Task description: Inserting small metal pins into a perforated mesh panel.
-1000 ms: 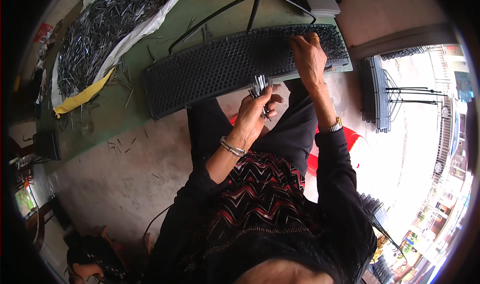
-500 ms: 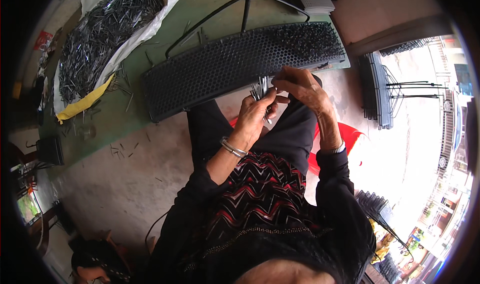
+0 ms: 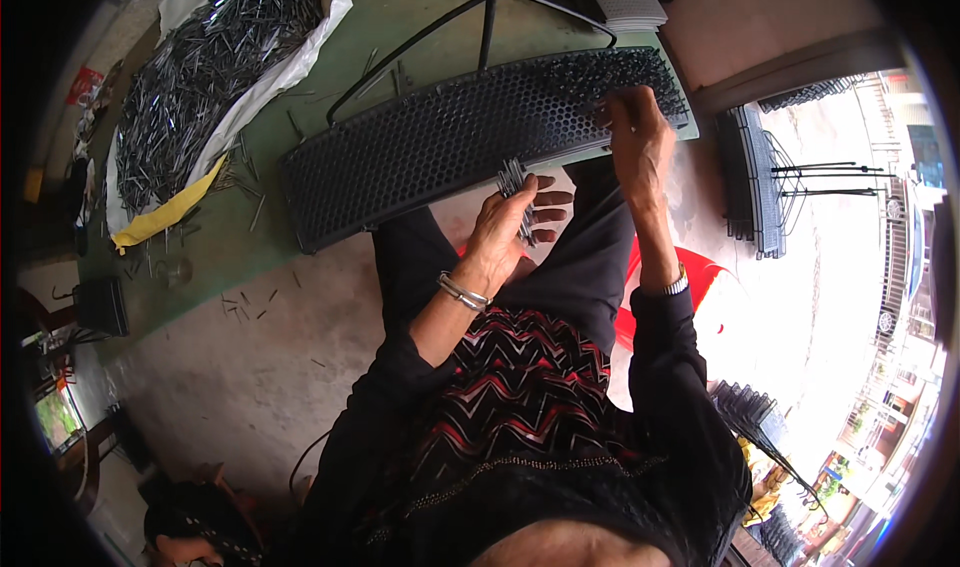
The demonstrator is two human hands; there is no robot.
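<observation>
Left hand (image 3: pixel 500 229) grasps rod bundle (image 3: pixel 513 177), ends projecting forward. Perforated panel (image 3: pixel 430 122) lies just ahead; right hand (image 3: pixel 641 147) overlaps it, pinch contents indiscernible.

Left forearm (image 3: pixel 440 322) slants forward and rightward; the left hand (image 3: pixel 505 222), thumb clamped against the palm side, extends its slightly separated fingers (image 3: pixel 552 198) to the right. Right forearm (image 3: pixel 656 247) runs nearly straight forward; the right hand (image 3: pixel 643 142) lies farther ahead, knuckles raised, fingers bent, their tips indistinct.
</observation>
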